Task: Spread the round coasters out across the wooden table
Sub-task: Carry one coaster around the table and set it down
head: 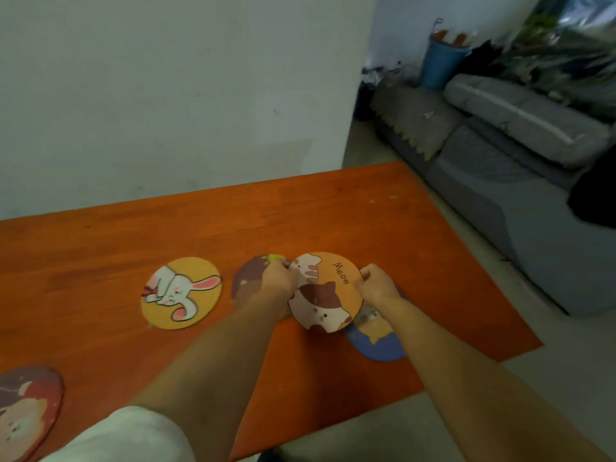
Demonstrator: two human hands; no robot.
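Orange wood, the tabletop (pixel 333 208) carries the cat coaster (pixel 328 295), pinched at opposite rims by the left hand (pixel 280 278) and right hand (pixel 376 285), fingers closed on it, likely to lift it clear. Left of it lies a rabbit coaster (pixel 181 293); beneath it a brown coaster (pixel 248 278) and a blue coaster (pixel 380 341). No containers sit on the tabletop.

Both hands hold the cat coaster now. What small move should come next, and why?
Probably carry the cat coaster toward the bare far part of the table and lay it flat there. The left hand and right hand hold it by its edges over a brown coaster and a blue coaster, so it overlaps both.
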